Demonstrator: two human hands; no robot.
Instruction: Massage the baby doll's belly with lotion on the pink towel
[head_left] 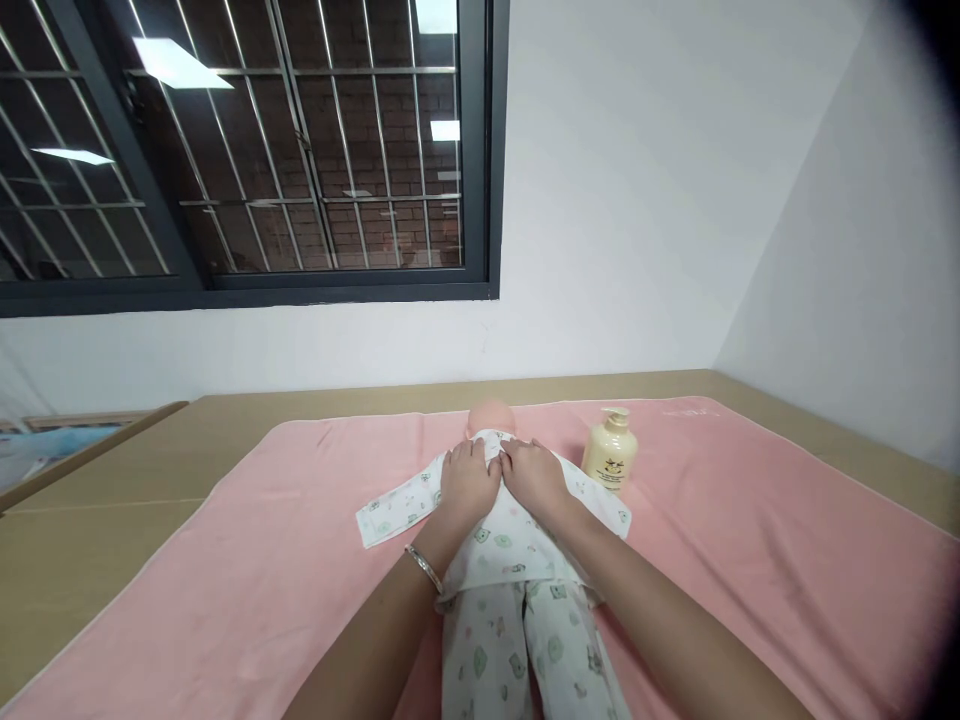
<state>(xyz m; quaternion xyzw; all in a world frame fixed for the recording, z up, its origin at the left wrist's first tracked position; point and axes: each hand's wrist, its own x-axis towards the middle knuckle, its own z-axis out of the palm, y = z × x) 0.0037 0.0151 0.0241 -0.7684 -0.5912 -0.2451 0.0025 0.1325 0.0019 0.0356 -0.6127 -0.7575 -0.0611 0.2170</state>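
The baby doll (501, 540) lies on its back in the middle of the pink towel (750, 560), dressed in a white printed top and matching trousers; its long axis runs straight away from you, legs toward your body and the bare head (491, 415) at the far end, near the wall; your hands sit at its chest, just below the neckline, so the doll is directly under and ahead of both; neither hand is nearer than the other. Your left hand (469, 480) and right hand (534, 478) lie side by side, nearly touching, palms down, fingers curled onto the top's front opening; whether they pinch the fabric or only press on it you cannot tell. Both forearms come in from the bottom edge and converge on the chest; a bracelet (424, 567) circles your left wrist. A cream pump bottle (610, 452) stands upright on the towel just right of the doll's shoulder; the towel covers a wooden table (112, 480); a barred window (247, 150) fills the wall beyond.
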